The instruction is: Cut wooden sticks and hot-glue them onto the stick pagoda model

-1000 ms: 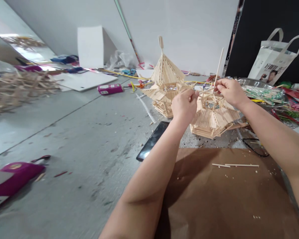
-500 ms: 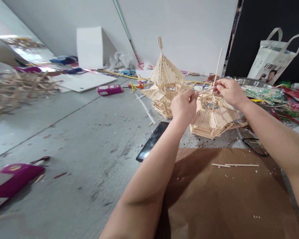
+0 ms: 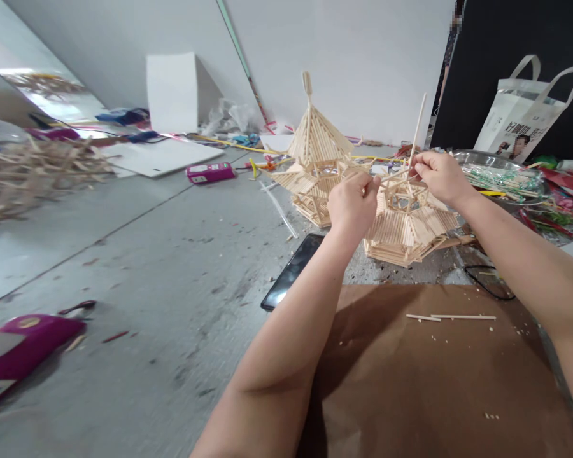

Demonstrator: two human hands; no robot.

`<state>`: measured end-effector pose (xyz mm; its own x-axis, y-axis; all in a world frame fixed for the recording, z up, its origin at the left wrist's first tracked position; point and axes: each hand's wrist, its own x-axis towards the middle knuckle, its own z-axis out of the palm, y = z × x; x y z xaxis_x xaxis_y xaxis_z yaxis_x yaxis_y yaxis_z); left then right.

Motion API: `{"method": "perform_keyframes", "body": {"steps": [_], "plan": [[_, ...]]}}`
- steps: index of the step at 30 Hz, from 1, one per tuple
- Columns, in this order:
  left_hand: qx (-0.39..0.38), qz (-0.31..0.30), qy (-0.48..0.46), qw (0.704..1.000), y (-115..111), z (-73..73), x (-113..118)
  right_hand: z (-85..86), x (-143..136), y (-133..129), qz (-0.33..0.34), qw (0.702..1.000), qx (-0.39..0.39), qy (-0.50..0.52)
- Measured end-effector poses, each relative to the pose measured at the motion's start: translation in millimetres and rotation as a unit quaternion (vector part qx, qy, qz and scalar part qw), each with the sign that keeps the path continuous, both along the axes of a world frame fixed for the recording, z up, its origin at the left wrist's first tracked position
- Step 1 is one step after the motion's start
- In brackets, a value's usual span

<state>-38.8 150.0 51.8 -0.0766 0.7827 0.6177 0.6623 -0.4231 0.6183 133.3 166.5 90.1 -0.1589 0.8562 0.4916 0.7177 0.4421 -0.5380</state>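
Two models built of thin wooden sticks stand side by side. Over the top left of the right model, my left hand is closed on a thin stick that runs toward my right hand. My right hand pinches at the model's top, where that stick meets an upright stick; the exact grip of the fingertips is partly hidden. Behind my left hand stands the other model, with a tall pointed roof. Two loose sticks lie on the brown sheet in front.
A black phone lies beside my left forearm. Purple devices rest on the grey floor to the left, near a pile of wood pieces. At the right are a metal tray of wrapped sticks and a white bag.
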Motion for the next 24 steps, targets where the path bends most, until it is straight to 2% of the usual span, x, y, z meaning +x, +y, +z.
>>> {"method": "perform_keyframes", "body": {"steps": [24], "plan": [[0.003, -0.003, 0.004, 1.000, -0.5, 0.3, -1.0, 1.0, -0.8, -0.4, 0.000, 1.000, -0.008, 0.005]]}}
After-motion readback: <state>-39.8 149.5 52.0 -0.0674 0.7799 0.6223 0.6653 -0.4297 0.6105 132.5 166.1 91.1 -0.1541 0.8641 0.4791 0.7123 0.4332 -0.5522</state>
